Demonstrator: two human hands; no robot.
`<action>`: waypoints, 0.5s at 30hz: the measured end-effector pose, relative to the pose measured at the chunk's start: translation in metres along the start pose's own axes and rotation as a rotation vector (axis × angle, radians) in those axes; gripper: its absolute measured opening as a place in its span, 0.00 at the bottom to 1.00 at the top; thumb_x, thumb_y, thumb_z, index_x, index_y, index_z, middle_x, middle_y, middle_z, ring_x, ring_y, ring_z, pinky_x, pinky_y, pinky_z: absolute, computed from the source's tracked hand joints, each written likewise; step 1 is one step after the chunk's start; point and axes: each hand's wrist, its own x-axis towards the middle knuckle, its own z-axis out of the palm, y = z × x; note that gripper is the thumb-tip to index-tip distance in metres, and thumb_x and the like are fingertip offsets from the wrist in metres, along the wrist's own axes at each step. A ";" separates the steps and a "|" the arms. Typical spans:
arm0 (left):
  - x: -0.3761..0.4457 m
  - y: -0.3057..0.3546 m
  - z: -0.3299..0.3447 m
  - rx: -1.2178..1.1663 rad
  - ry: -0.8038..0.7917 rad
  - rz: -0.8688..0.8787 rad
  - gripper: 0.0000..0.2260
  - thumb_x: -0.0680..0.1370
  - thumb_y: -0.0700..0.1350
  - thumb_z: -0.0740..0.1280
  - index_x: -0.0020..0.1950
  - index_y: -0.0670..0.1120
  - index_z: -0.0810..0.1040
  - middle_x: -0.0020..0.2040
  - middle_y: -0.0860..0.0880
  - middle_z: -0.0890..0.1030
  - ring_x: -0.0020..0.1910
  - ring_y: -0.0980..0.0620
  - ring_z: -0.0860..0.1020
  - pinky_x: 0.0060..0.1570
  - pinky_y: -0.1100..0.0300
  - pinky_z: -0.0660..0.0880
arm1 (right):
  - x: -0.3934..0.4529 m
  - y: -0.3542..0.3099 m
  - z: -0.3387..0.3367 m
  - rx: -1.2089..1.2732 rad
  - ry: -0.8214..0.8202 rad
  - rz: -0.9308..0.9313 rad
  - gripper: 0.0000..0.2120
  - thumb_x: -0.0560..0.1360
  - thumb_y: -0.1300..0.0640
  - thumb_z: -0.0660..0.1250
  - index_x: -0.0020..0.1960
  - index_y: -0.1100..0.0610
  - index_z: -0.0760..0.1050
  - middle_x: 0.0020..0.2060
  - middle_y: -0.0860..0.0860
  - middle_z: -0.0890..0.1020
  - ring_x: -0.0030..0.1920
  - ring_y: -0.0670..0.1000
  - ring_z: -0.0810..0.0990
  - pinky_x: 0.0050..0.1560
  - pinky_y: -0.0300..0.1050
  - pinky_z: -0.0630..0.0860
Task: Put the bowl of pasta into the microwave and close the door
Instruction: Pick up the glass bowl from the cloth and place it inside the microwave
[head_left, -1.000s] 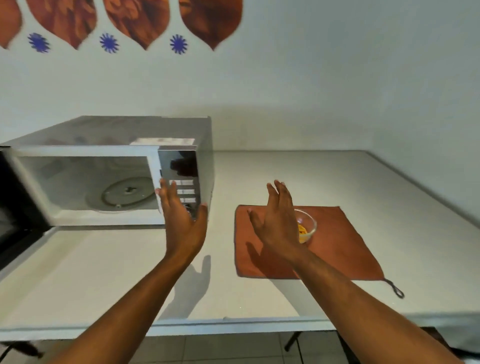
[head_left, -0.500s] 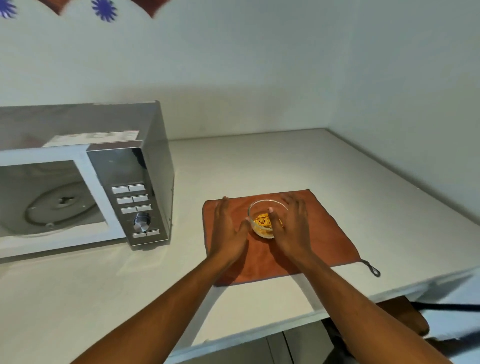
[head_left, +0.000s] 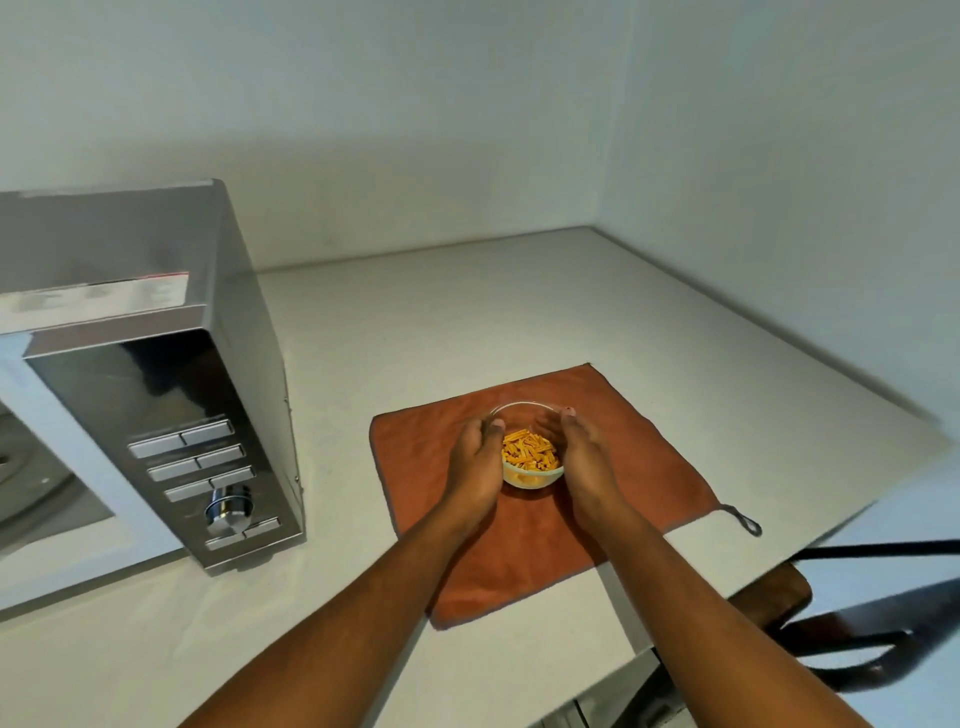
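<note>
Head view: hands (head_left: 475, 465) around bowl (head_left: 530, 475).

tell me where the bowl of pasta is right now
In the head view the bowl of pasta sits right of centre on the orange cloth, cupped between the left hand and right hand, to the right of the microwave.
</note>
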 end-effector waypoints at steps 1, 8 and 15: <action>0.004 -0.001 0.003 -0.024 0.015 -0.017 0.13 0.84 0.49 0.57 0.62 0.47 0.78 0.54 0.47 0.84 0.53 0.50 0.83 0.52 0.57 0.80 | 0.000 0.001 0.002 0.008 0.021 0.013 0.18 0.85 0.51 0.54 0.60 0.58 0.80 0.52 0.53 0.87 0.53 0.49 0.86 0.47 0.38 0.79; 0.008 -0.004 0.016 -0.101 0.102 -0.082 0.14 0.83 0.51 0.55 0.60 0.50 0.78 0.54 0.48 0.83 0.52 0.48 0.83 0.56 0.47 0.81 | -0.005 0.004 0.007 0.038 0.076 0.065 0.19 0.85 0.50 0.53 0.64 0.57 0.78 0.56 0.55 0.85 0.54 0.50 0.85 0.45 0.38 0.80; -0.009 -0.004 0.005 -0.124 0.153 -0.024 0.19 0.80 0.57 0.55 0.63 0.52 0.78 0.55 0.51 0.84 0.53 0.50 0.83 0.57 0.47 0.80 | -0.029 -0.002 0.013 0.091 0.031 -0.018 0.16 0.85 0.53 0.54 0.59 0.50 0.80 0.54 0.52 0.86 0.55 0.51 0.85 0.52 0.44 0.82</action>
